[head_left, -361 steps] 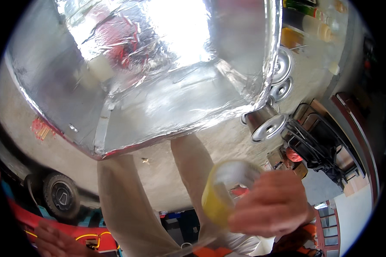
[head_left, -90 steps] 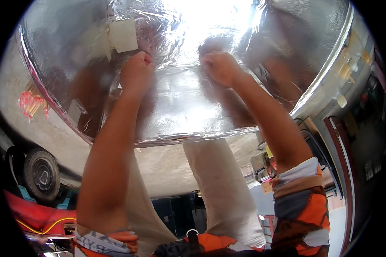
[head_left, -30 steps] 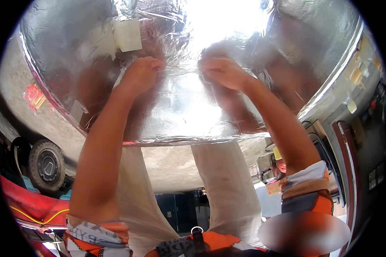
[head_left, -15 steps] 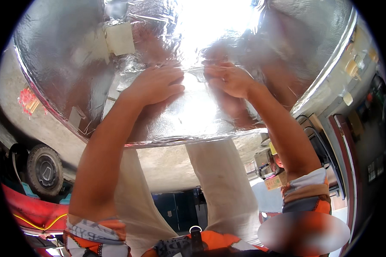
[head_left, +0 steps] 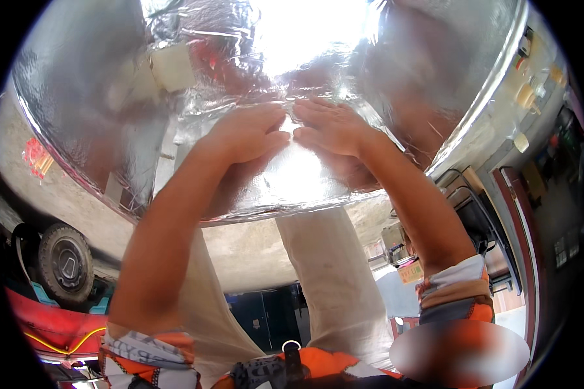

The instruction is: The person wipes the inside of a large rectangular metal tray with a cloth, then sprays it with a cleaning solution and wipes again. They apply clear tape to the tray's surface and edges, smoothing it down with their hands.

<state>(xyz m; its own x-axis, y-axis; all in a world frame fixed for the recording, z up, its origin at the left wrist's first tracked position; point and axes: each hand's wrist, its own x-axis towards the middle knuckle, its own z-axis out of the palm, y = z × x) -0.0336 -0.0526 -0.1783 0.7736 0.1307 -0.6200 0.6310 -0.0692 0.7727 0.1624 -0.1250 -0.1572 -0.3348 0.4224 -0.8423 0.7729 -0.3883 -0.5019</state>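
A large sheet of shiny silver foil (head_left: 285, 191) fills the upper part of the view, creased in the middle and reflecting bright light and my arms. My left hand (head_left: 250, 133) lies flat on it, palm down, fingers stretched toward the middle. Close beside it, my right hand (head_left: 334, 126) rests palm down on the same foil, its fingers extended to the left. Only a narrow gap parts the two sets of fingertips. Beyond my left hand, a pale square patch (head_left: 172, 67) sits on the foil.
Concrete floor (head_left: 250, 249) shows below the foil's near edge, around my legs. A wheel (head_left: 66, 264) stands at lower left near a red object (head_left: 52, 324). On the right are a black-framed chair (head_left: 477, 207) and a small carton (head_left: 410, 272). A red-and-yellow bundle (head_left: 37, 157) lies at far left.
My right hand has slid left over the foil, and my left hand slightly right, so the fingertips are nearer each other. The view has shifted a little.
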